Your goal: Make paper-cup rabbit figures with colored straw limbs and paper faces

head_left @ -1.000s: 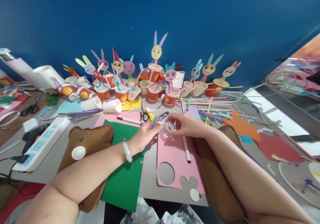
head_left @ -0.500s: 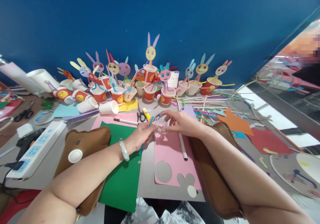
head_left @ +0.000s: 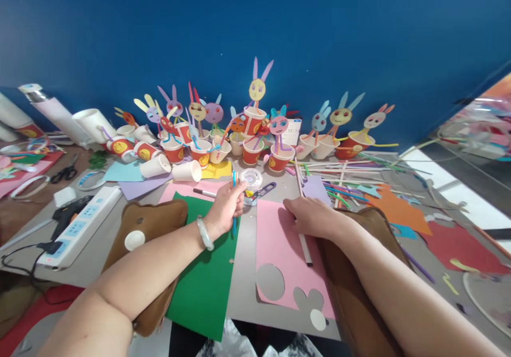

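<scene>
My left hand [head_left: 225, 208] is closed round a few thin upright sticks, mostly blue [head_left: 234, 224], above the edge of the green paper [head_left: 202, 277]. Just beyond its thumb is a small clear round case [head_left: 251, 179]; whether the hand touches it I cannot tell. My right hand [head_left: 311, 217] is palm down over the pink sheet [head_left: 275, 240], across a long white pen [head_left: 305, 248] with a dark end. Its fingertips are mostly hidden, so a grip on the pen cannot be made out. Round and heart-like shapes are cut from the pink sheet.
Rabbit-faced paper figures in red and white cups [head_left: 252, 152] line the blue wall. Brown pouches [head_left: 151, 224] flank my arms. A white power strip [head_left: 82, 226] and black glue gun [head_left: 72, 213] are left; coloured sticks [head_left: 359, 171] and orange paper [head_left: 399, 208] are right.
My hands have come apart. My right hand has left the clear case and moved back onto the pen. The case is now farther off, beyond my left thumb. The view has shifted left.
</scene>
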Demonstrator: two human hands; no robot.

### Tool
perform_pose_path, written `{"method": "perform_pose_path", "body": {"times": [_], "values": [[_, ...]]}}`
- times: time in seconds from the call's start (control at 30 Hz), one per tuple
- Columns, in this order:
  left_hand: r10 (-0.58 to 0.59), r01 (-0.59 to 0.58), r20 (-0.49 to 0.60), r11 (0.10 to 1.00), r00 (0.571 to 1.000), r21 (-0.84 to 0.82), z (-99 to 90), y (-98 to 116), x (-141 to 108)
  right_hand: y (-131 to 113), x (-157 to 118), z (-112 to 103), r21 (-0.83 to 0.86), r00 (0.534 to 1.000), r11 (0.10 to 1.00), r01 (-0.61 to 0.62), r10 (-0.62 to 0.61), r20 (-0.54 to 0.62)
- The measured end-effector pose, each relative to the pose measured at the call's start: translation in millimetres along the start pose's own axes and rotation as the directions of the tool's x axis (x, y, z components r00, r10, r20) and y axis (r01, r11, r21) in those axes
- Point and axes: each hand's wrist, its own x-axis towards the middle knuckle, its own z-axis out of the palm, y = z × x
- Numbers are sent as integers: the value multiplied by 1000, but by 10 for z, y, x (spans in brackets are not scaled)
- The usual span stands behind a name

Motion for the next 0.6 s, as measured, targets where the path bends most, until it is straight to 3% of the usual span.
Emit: {"method": "perform_pose_path", "body": {"times": [0.13, 0.23, 0.33, 0.4, 0.5, 0.6], "values": [[-32, 33, 22, 999, 999, -25, 7, -1, 4, 7, 103, 88, 139, 997, 990, 37, -26, -76], [-54, 55, 33, 998, 998, -33, 9, 11, -4, -16, 149, 76, 381, 977, 916, 125, -46, -209], [-73, 75, 69, 997, 995, -29, 6, 22, -17, -45, 152, 1, 671, 908, 708, 218, 106, -407], [-92, 94, 115, 995, 989, -15, 8, 22, -31, -68, 136, -50, 817, 891, 497, 293, 169, -422], [-137, 133, 202, 991, 970, 30, 23, 14, -57, -114, 112, -87, 906, 931, 254, 340, 48, -363], [-168, 153, 226, 985, 960, 80, 41, 9, -82, -152, 106, -82, 922, 937, 169, 348, -22, -349]]}}
